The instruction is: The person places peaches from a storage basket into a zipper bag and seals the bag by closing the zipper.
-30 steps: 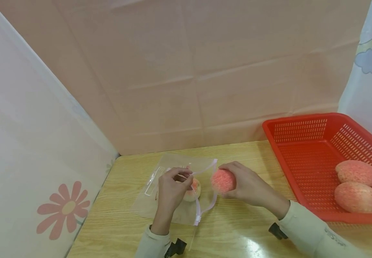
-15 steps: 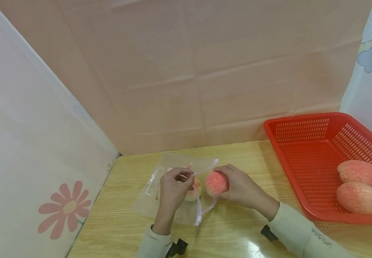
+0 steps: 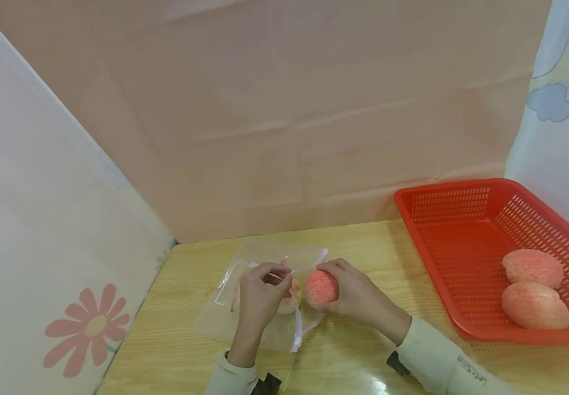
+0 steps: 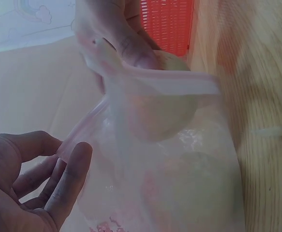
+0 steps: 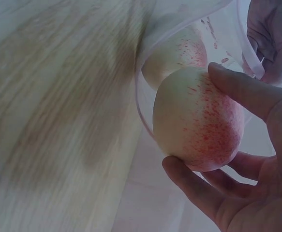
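Observation:
A clear zip bag [image 3: 269,337] with a pale pink zip edge lies on the wooden table, its mouth spread toward the right. One peach [image 5: 174,55] is inside it, partly behind my left hand in the head view. My left hand [image 3: 258,299] pinches the upper lip of the bag's mouth between thumb and finger. Between the thumb and fingers of my right hand [image 3: 358,296] is a second peach [image 5: 199,121], pink and cream. This peach is at the bag's mouth, and in the left wrist view part of it shows through the plastic.
A red plastic basket [image 3: 454,280] stands on the right of the table [image 3: 161,329], with two peaches [image 3: 535,304] in its near right corner. A beige cloth [image 3: 244,120] hangs behind the table, and a white flowered sheet [image 3: 27,219] hangs on the left.
My right hand has moved left with its peach, from beside the bag to its mouth. The left hand keeps its pinch on the bag's lip. The head view has shifted slightly.

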